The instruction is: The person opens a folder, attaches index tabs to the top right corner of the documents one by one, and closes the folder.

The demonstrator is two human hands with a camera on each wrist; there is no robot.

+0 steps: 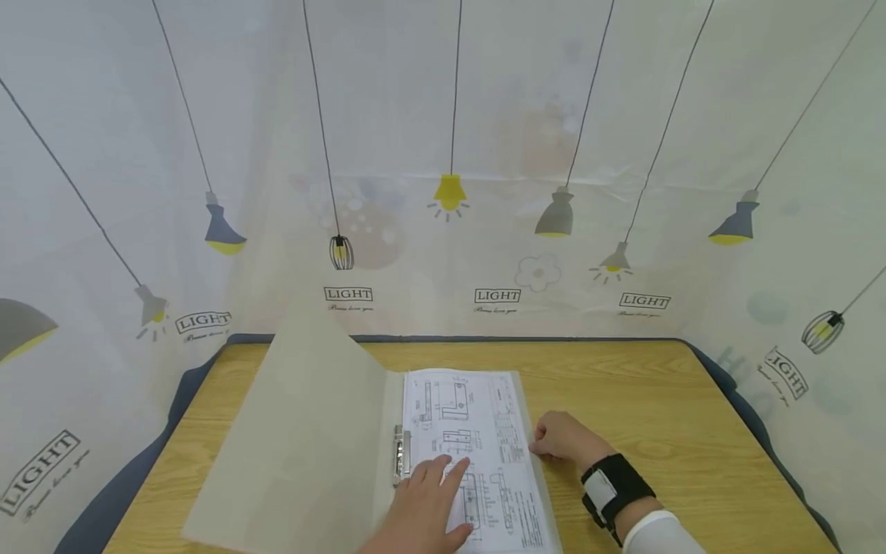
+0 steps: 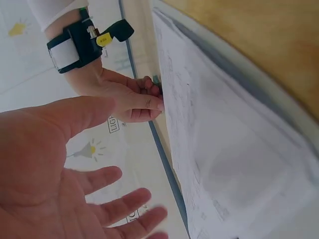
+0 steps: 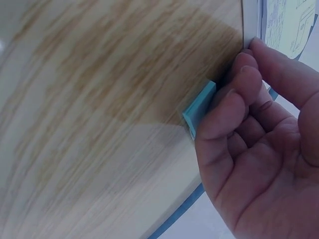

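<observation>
An open cream ring-binder folder (image 1: 298, 431) lies on the table, its cover turned to the left. Printed technical drawings (image 1: 508, 423) sit on its right side, beside a metal clasp (image 1: 399, 454) at the spine. My left hand (image 1: 429, 500) is spread over the lower left of the sheets with its fingers apart. At the folder's right edge, my right hand (image 1: 567, 438) has curled fingers, and its thumb and index finger pinch the edge. Against the outside of those fingers is a small teal block-like thing (image 3: 200, 107); its kind cannot be told, and the fingers partly hide it.
The wood-grain table (image 1: 623, 385) extends to the right of the folder. A dark blue border (image 1: 754, 423) runs round the table's edge. Pale cloth walls (image 1: 415, 115) printed with hanging lamps surround it. A black strap (image 1: 616, 492) is round the right wrist.
</observation>
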